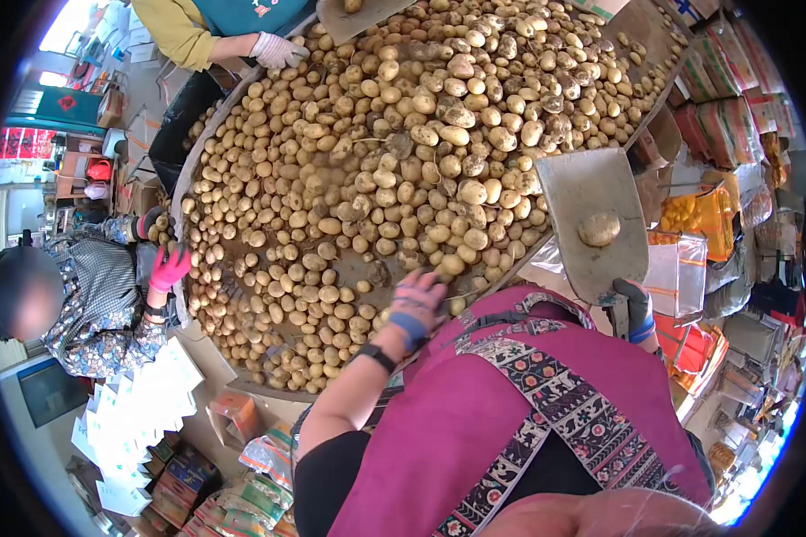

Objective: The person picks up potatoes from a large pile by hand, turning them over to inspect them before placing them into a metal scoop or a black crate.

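My left hand (418, 302), in a pinkish glove with a blue cuff, rests at the near edge of a large heap of potatoes (367, 192). Its fingers are stretched slightly apart over the potatoes, and its palm side is hidden. On my right, my gloved right hand (635, 311) is closed around the handle of a metal shovel (591, 183). The broad blade lies over the heap's right edge and carries a single larger, soil-coated potato (599, 229).
A person in a patterned jacket works at the left with a pink-gloved hand (168, 267). Another person's white-gloved hand (279, 51) touches the far edge, near a second scoop (360, 16). Cartons (721, 134) and an orange bag (697, 215) stand right; white boxes (139, 421) lie lower left.
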`<state>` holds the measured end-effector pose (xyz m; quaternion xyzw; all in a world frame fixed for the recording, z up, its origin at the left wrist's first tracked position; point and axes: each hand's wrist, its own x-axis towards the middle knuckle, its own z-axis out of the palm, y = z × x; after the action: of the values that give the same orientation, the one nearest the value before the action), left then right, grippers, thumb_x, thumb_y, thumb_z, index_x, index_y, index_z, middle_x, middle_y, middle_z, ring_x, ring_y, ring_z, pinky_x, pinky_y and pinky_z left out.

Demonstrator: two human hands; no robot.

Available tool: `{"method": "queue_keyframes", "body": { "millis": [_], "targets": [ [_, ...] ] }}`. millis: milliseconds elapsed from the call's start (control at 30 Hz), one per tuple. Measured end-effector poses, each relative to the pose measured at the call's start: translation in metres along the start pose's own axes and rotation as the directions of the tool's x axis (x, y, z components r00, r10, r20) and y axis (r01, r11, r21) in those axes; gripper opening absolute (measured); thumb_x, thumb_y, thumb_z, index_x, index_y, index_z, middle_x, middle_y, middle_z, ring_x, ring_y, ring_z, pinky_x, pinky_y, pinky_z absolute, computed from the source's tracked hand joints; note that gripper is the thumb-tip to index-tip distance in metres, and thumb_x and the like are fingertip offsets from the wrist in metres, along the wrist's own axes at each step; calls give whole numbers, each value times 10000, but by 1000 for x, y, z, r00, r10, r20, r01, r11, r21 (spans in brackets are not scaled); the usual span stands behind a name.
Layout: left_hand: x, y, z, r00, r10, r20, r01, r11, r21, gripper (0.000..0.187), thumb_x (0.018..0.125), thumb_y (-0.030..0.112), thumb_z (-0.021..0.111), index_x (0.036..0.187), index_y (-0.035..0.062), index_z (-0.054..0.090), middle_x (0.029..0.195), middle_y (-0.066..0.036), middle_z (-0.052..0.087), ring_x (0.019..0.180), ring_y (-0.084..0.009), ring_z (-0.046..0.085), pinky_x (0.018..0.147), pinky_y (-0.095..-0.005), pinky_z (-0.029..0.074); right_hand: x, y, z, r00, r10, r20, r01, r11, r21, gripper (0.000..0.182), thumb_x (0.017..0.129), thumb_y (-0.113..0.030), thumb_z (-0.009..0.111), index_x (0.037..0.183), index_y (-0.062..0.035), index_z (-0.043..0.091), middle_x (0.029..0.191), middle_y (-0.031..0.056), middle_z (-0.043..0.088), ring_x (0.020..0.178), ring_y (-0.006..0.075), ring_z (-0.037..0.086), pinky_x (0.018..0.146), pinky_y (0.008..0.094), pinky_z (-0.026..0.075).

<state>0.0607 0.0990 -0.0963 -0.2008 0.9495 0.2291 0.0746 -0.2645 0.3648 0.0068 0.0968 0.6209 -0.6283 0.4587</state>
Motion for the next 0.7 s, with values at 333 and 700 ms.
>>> {"method": "queue_keyframes", "body": {
  "millis": [333, 700],
  "targets": [
    [-37, -93, -60, 708, -432, -558, 514, 858, -13, 557, 714, 315, 770, 1171, 69, 568, 1238, -172, 552, 1210, -362, 475, 1017, -462, 404, 22, -3, 2, 996, 55, 67, -53, 998, -21, 126, 817, -135, 626, 840, -12, 639, 775, 98, 655, 674, 211, 640, 600, 316, 520],
    [89, -72, -18, 910, -154, -384, 239, 954, 182, 634, 765, 411, 707, 1329, 191, 522, 1411, -127, 446, 1331, -369, 366, 1123, -487, 264, 17, -14, 11, 990, -6, 140, 23, 993, -116, 190, 820, -96, 624, 958, 30, 661, 954, 129, 692, 882, 228, 665, 817, 334, 535]
  ]
}}
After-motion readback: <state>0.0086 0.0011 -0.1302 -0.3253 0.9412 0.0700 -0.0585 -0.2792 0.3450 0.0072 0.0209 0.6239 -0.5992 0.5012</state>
